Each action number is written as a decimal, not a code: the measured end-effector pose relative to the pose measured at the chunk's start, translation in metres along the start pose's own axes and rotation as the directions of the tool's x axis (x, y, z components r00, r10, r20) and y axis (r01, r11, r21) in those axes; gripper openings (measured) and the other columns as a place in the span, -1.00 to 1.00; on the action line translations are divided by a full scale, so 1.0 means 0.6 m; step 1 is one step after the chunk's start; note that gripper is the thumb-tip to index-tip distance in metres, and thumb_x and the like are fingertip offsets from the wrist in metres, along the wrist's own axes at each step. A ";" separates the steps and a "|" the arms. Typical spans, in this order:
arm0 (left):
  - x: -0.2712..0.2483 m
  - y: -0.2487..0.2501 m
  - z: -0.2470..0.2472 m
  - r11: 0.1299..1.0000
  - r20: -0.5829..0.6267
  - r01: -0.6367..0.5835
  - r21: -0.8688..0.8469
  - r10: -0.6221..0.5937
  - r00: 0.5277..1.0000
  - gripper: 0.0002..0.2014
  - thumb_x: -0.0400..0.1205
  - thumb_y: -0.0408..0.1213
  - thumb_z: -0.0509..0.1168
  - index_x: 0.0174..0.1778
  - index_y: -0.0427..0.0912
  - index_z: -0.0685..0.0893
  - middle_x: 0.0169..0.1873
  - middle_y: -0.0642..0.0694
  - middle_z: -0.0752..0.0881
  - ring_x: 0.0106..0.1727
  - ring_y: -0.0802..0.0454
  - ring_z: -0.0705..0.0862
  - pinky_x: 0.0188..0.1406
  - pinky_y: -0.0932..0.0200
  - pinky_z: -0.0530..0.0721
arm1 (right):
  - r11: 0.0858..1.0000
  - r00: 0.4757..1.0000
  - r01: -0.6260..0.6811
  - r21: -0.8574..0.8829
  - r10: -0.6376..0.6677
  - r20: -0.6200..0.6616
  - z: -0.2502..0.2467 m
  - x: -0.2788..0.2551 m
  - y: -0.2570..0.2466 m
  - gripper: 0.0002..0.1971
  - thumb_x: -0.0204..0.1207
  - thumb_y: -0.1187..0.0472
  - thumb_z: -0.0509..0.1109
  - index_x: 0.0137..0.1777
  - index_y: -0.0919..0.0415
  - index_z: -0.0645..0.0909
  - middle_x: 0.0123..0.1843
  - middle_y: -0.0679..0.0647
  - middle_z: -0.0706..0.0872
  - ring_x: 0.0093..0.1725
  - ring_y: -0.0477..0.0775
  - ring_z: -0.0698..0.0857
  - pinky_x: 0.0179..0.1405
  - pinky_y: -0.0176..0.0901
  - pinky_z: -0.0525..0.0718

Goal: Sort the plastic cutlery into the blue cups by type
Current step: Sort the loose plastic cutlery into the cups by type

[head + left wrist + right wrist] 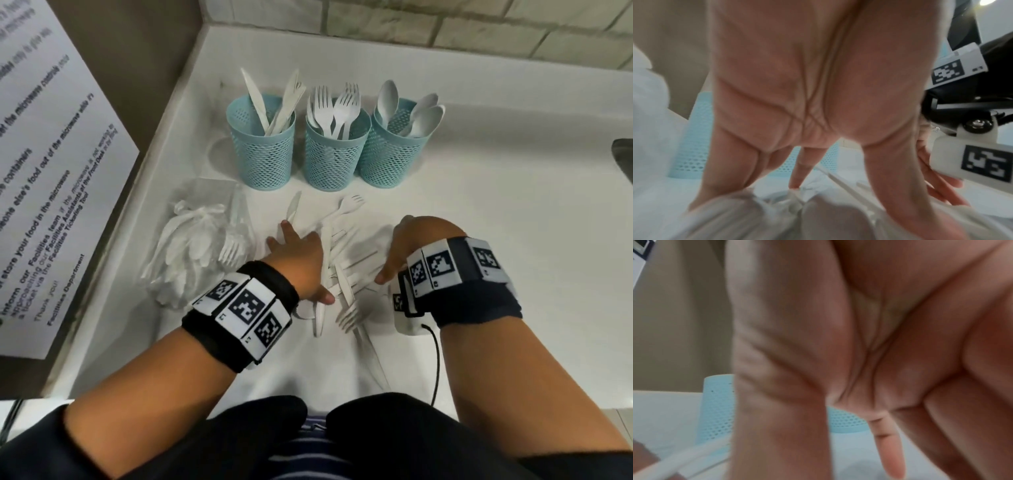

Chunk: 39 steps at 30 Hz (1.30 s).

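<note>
Three blue mesh cups stand in a row: the left cup [262,147] holds knives, the middle cup [337,154] forks, the right cup [394,150] spoons. A loose pile of white plastic cutlery [349,270] lies on the white counter in front of them. My left hand [296,250] rests on the pile's left side with straight, spread fingers [797,170] touching pieces. My right hand [414,243] hovers at the pile's right side, with its fingers [893,454] pointing down and holding nothing. A knife [294,207] and a fork [349,204] lie just beyond the hands.
A clear plastic bag [202,246] with more cutlery lies left of the pile. A printed notice [51,171] hangs on the left wall, and a brick wall runs along the back. A dark object [624,154] sits at the right edge. Bare counter [513,212] stretches to the right.
</note>
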<state>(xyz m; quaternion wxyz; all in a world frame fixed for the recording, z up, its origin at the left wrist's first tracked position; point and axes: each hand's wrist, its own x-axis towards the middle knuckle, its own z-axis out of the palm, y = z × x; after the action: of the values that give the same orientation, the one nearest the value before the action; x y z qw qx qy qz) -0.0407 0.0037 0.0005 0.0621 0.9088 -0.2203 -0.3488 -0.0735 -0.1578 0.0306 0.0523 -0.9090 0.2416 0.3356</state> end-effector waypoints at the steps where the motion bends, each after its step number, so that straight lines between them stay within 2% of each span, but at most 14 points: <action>1: 0.003 0.001 -0.003 1.000 -0.014 -0.007 -0.014 0.006 1.000 -0.11 0.44 -0.02 0.48 0.54 -0.27 0.14 0.59 -0.44 -0.21 0.59 -0.48 0.03 0.50 -0.32 0.26 | 1.000 1.000 -0.016 -0.008 0.016 0.002 -0.003 0.002 -0.006 -0.26 0.32 -0.04 0.57 0.38 0.36 0.42 0.36 0.20 0.58 0.32 0.21 0.59 -0.05 -0.10 0.48; 5: 0.014 -0.001 -0.015 0.997 -0.092 -0.058 -0.056 0.052 0.994 -0.31 0.48 -0.11 0.46 0.40 -0.35 0.31 0.58 -0.45 0.02 0.50 -0.37 0.34 0.44 -0.04 0.37 | 0.999 0.999 -0.046 0.027 0.047 -0.004 -0.008 0.021 -0.029 -0.15 0.38 -0.06 0.53 0.48 0.40 0.21 0.24 0.22 0.59 0.34 0.24 0.57 0.02 0.01 0.53; 8: 0.021 -0.009 -0.023 0.996 -0.123 -0.068 -0.065 0.060 0.991 -0.38 0.49 -0.14 0.45 0.35 -0.35 0.37 0.53 -0.45 0.18 0.44 -0.32 0.41 0.33 0.04 0.41 | 0.964 0.998 -0.055 0.262 0.056 0.003 -0.002 0.056 -0.031 -0.10 0.33 0.05 0.59 0.49 0.37 0.13 0.26 0.22 0.62 0.29 0.28 0.62 0.20 0.11 0.61; 11: 0.024 -0.019 -0.030 0.994 -0.161 -0.082 -0.075 0.069 0.984 -0.42 0.49 -0.17 0.46 0.32 -0.34 0.41 0.48 -0.38 0.30 0.43 -0.26 0.41 0.33 0.06 0.40 | 0.752 0.999 0.048 0.658 -0.039 -0.028 0.001 0.067 -0.032 -0.29 0.32 0.30 0.58 0.38 0.33 0.25 0.12 0.30 0.68 0.01 0.30 0.76 0.05 0.21 0.74; 13: 0.027 -0.025 -0.032 0.993 -0.192 -0.087 -0.075 0.071 0.979 -0.39 0.47 -0.18 0.47 0.36 -0.32 0.41 0.46 -0.34 0.35 0.45 -0.23 0.40 0.37 0.05 0.39 | 0.651 0.993 0.113 0.751 -0.056 -0.102 -0.005 0.060 -0.028 -0.41 0.37 0.35 0.54 0.29 0.28 0.26 -0.11 0.22 0.67 -0.13 0.28 0.78 0.03 0.19 0.75; 14: 0.028 -0.027 -0.032 0.993 -0.206 -0.086 -0.078 0.069 0.976 -0.37 0.46 -0.17 0.48 0.38 -0.31 0.42 0.42 -0.32 0.39 0.42 -0.22 0.43 0.37 0.04 0.42 | 0.671 0.987 0.153 0.725 -0.064 -0.149 -0.010 0.053 -0.026 -0.45 0.38 0.32 0.55 0.23 0.27 0.29 -0.18 0.18 0.65 -0.15 0.27 0.78 0.03 0.20 0.75; 16: 0.029 -0.029 -0.031 0.993 -0.231 -0.079 -0.086 0.057 0.971 -0.36 0.45 -0.16 0.50 0.39 -0.26 0.43 0.33 -0.29 0.45 0.33 -0.22 0.48 0.33 -0.01 0.48 | 0.827 0.973 0.214 0.519 -0.137 -0.184 -0.019 0.035 -0.022 -0.52 0.33 0.16 0.61 0.09 0.26 0.41 -0.23 0.13 0.66 -0.15 0.20 0.78 0.01 0.16 0.76; 18: 0.029 -0.030 -0.030 0.994 -0.241 -0.065 -0.086 0.043 0.970 -0.37 0.45 -0.14 0.49 0.39 -0.23 0.43 0.28 -0.28 0.44 0.30 -0.23 0.49 0.29 -0.04 0.50 | 0.946 0.970 0.240 0.218 -0.228 -0.083 -0.025 0.012 -0.020 -0.57 0.21 -0.05 0.65 -0.16 0.22 0.56 -0.35 0.06 0.69 -0.25 0.05 0.74 -0.12 -0.04 0.74; 21: 0.028 -0.031 -0.027 0.995 -0.244 -0.041 -0.090 0.018 0.970 -0.36 0.45 -0.13 0.49 0.40 -0.20 0.40 0.28 -0.28 0.43 0.30 -0.24 0.47 0.30 -0.04 0.49 | 0.962 0.958 0.272 -0.008 -0.271 0.092 -0.015 -0.010 -0.029 -0.57 0.13 -0.17 0.64 -0.28 0.19 0.68 -0.49 -0.05 0.64 -0.42 -0.04 0.62 -0.37 -0.30 0.52; 24: 0.029 -0.031 -0.026 0.994 -0.248 -0.032 -0.109 0.004 0.969 -0.30 0.43 -0.13 0.51 0.43 -0.20 0.36 0.30 -0.29 0.44 0.33 -0.25 0.47 0.32 -0.05 0.48 | 0.951 0.946 0.298 -0.078 -0.283 0.155 0.017 -0.015 -0.051 -0.57 0.20 -0.14 0.62 -0.35 0.20 0.55 -0.33 0.02 0.65 -0.29 0.04 0.65 -0.27 -0.22 0.59; 27: 0.030 -0.032 -0.026 0.994 -0.259 -0.034 -0.107 0.005 0.966 -0.26 0.40 -0.13 0.53 0.43 -0.21 0.35 0.30 -0.29 0.47 0.33 -0.24 0.48 0.33 -0.05 0.49 | 0.955 0.962 0.273 -0.114 -0.269 0.043 0.043 -0.010 -0.067 -0.53 0.24 -0.07 0.62 -0.22 0.23 0.44 -0.14 0.06 0.59 0.01 0.13 0.68 0.00 -0.06 0.64; 31: 0.029 -0.033 -0.026 0.991 -0.276 -0.045 -0.126 0.009 0.961 -0.26 0.38 -0.15 0.55 0.42 -0.21 0.35 0.30 -0.27 0.51 0.32 -0.21 0.50 0.30 0.00 0.50 | 0.953 0.954 0.295 -0.068 -0.298 -0.034 0.043 -0.002 -0.065 -0.51 0.21 0.04 0.66 -0.44 0.17 0.33 -0.38 -0.01 0.48 -0.16 0.10 0.58 -0.14 -0.11 0.56; 37: 0.025 -0.039 -0.029 0.980 -0.320 -0.080 -0.183 0.017 0.947 -0.31 0.41 -0.17 0.52 0.40 -0.27 0.39 0.29 -0.21 0.59 0.31 -0.15 0.54 0.24 0.09 0.48 | 0.921 0.921 0.388 -0.040 -0.388 -0.003 0.041 0.006 -0.054 -0.58 0.26 0.11 0.62 -0.46 0.16 0.37 -0.42 -0.02 0.46 -0.40 -0.04 0.46 -0.43 -0.24 0.43; 39: 0.024 -0.039 -0.030 0.974 -0.323 -0.076 -0.215 0.003 0.946 -0.33 0.44 -0.16 0.50 0.40 -0.27 0.39 0.31 -0.20 0.57 0.33 -0.14 0.53 0.23 0.11 0.47 | 0.916 0.916 0.399 -0.045 -0.400 -0.021 0.042 0.010 -0.051 -0.62 0.28 0.16 0.59 -0.47 0.18 0.39 -0.43 0.00 0.47 -0.38 0.01 0.50 -0.46 -0.25 0.41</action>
<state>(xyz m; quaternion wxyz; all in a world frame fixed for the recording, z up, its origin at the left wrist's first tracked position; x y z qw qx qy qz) -0.0111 0.0178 -0.0011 0.2063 0.9359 -0.1848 -0.2178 -0.0698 -0.1268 0.0051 0.0982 -0.9448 0.0449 0.3092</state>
